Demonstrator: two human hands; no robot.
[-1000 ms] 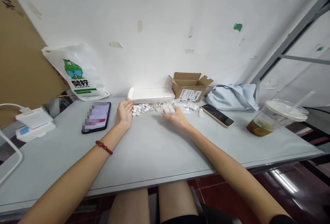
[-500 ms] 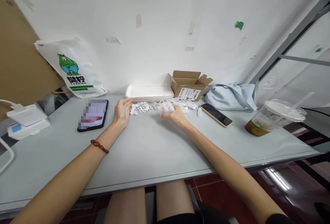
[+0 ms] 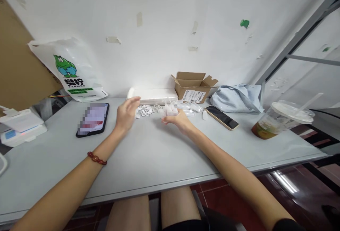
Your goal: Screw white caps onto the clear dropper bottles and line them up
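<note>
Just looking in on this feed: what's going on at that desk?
A person is seated at a smooth grey table. The right hand is curled around a cluster of small translucent white plastic pieces; its hidden fingers leave the grip unclear. The left hand is open, with small round white plastic caps lying just to its right. Behind are a stack of white rectangular trays and an open brown cardboard box.

Matt cardboard box point(image 3: 190, 82), clear plastic cup point(image 3: 284, 119), soft cloth bag point(image 3: 236, 98)

Red beaded bracelet point(image 3: 95, 158), black sleeve point(image 3: 286, 225)
</note>
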